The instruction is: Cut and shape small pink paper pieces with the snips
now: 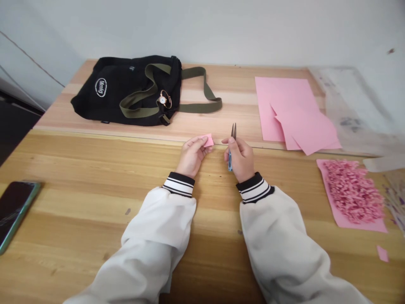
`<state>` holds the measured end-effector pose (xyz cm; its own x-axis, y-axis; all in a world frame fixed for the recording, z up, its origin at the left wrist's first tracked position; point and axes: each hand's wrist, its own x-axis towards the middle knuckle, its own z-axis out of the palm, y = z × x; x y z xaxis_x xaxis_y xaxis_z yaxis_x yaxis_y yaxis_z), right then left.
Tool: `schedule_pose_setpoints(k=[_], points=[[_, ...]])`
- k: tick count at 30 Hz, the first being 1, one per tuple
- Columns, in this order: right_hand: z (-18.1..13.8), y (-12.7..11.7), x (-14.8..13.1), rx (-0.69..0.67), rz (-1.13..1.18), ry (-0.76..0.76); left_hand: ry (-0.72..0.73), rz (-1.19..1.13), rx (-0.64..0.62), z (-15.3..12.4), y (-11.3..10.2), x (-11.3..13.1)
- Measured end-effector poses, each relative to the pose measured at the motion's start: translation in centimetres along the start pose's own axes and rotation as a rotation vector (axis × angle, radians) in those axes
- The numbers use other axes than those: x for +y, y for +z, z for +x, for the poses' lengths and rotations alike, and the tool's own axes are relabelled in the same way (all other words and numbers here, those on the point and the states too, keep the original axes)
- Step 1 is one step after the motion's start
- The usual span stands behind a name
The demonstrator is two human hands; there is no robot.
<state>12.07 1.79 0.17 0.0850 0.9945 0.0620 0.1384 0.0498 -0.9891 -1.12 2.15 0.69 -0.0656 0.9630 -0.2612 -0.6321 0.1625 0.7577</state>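
Note:
A small pink piece of paper (209,140) is pinched between the thumb and fingers of my left hand (191,156), just above the table. Across from it, my right hand (241,158) is closed around a small pair of scissors (230,162) with blue handles. The blades point away from me and stand slightly apart, a short way to the right of the paper. Part of the handles is hidden by my fingers.
Behind my hands lies a black bag (126,90) with green straps and a watch (163,100) on it. Pink sheets (287,107) and a heap of pink paper shreds (352,192) lie right, near a pink scrap (382,253). A phone (17,207) rests at left.

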Motion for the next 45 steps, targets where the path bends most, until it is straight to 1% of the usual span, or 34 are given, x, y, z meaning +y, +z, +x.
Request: schedule_pose_setpoints(k=[4, 5, 6, 9, 11, 15, 18, 22, 24, 25, 27, 28, 30, 32, 36, 40, 45], points=[[0.0, -0.2, -0.1, 0.256, -0.397, -0.104, -0.004, 0.003, 0.016, 0.0, 0.0, 0.0], [0.0, -0.3, -0.2, 0.293, -0.490, -0.110, -0.004, 0.005, 0.015, 0.0, 0.0, 0.0], [0.1, -0.4, -0.1, 0.302, -0.570, -0.111, -0.003, 0.006, 0.015, 0.0, 0.0, 0.0], [0.3, -0.5, 0.1, 0.243, -0.763, -0.126, -0.002, 0.011, 0.019, -0.1, 0.0, 0.0], [0.4, -0.5, 0.3, 0.221, -0.848, -0.125, -0.004, 0.012, 0.022, -0.1, 0.1, 0.0], [0.4, -0.4, 0.7, 0.202, -0.923, -0.082, -0.005, 0.004, 0.029, 0.0, 0.1, 0.0], [0.4, -0.3, 0.9, 0.209, -0.937, -0.089, -0.004, 0.007, 0.022, 0.0, 0.1, 0.0], [0.4, -0.3, 1.0, 0.273, -0.898, -0.163, 0.012, 0.048, 0.004, -0.1, 0.0, -0.2], [0.3, -0.3, 0.8, 0.285, -0.808, -0.251, 0.026, 0.090, -0.022, -0.1, 0.0, -0.3], [0.2, -0.3, 0.7, 0.268, -0.731, -0.305, 0.033, 0.114, -0.038, -0.2, 0.0, -0.3], [0.0, -0.3, 0.4, 0.182, -0.531, -0.374, 0.042, 0.164, -0.067, -0.2, 0.0, -0.4], [-0.1, -0.3, 0.3, 0.120, -0.426, -0.373, 0.046, 0.184, -0.075, -0.2, 0.0, -0.4], [-0.3, -0.3, 0.2, 0.025, -0.254, -0.317, 0.054, 0.213, -0.088, -0.3, 0.0, -0.5], [-0.4, -0.2, 0.3, -0.008, -0.167, -0.264, 0.061, 0.241, -0.107, -0.3, 0.1, -0.5], [-0.3, -0.2, 0.6, -0.014, -0.158, -0.255, 0.063, 0.241, -0.136, -0.3, 0.2, -0.5], [-0.3, -0.1, 0.5, -0.016, -0.137, -0.238, 0.059, 0.234, -0.135, -0.4, 0.4, -0.4], [-0.2, 0.1, 0.3, -0.061, -0.031, -0.187, 0.041, 0.242, -0.140, -0.4, 0.3, -0.4]])
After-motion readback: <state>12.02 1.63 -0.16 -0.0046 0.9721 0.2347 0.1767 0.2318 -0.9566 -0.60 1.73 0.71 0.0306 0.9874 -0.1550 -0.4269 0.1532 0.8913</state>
